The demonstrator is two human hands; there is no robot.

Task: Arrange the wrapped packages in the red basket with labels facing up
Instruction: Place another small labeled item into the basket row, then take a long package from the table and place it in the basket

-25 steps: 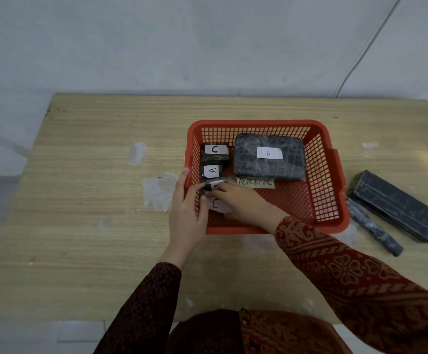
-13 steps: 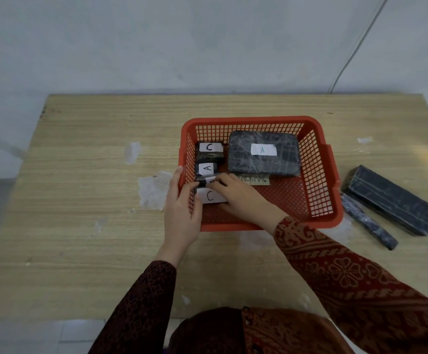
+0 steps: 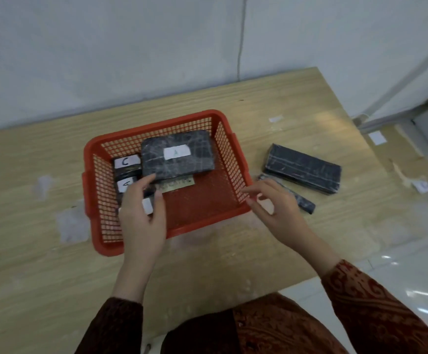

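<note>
The red basket [image 3: 207, 190] sits mid-table. Inside, a large dark wrapped package [image 3: 195, 159] with a white "A" label lies at the back right. Two small labelled packages [image 3: 127, 163] stand along the left wall, labels up. My left hand [image 3: 141, 215] is inside the basket's front left, fingers curled around a small dark package with a white label [image 3: 148, 203]. My right hand [image 3: 276, 208] hovers open just outside the basket's right front corner, holding nothing. Two dark wrapped packages lie on the table to the right: a flat wide package [image 3: 304, 168] and a thin long package [image 3: 302, 200], partly behind my right hand.
A tan paper slip [image 3: 179, 183] lies on the basket floor. The wooden table [image 3: 41, 251] has white residue patches at left. A wall and cable run behind; the table's right edge and floor with paper scraps [image 3: 376, 137] are near.
My right hand left the basket and moved right, toward the packages on the table. My left hand moved from the basket's wall into the basket, onto the small package. The view swung right.
</note>
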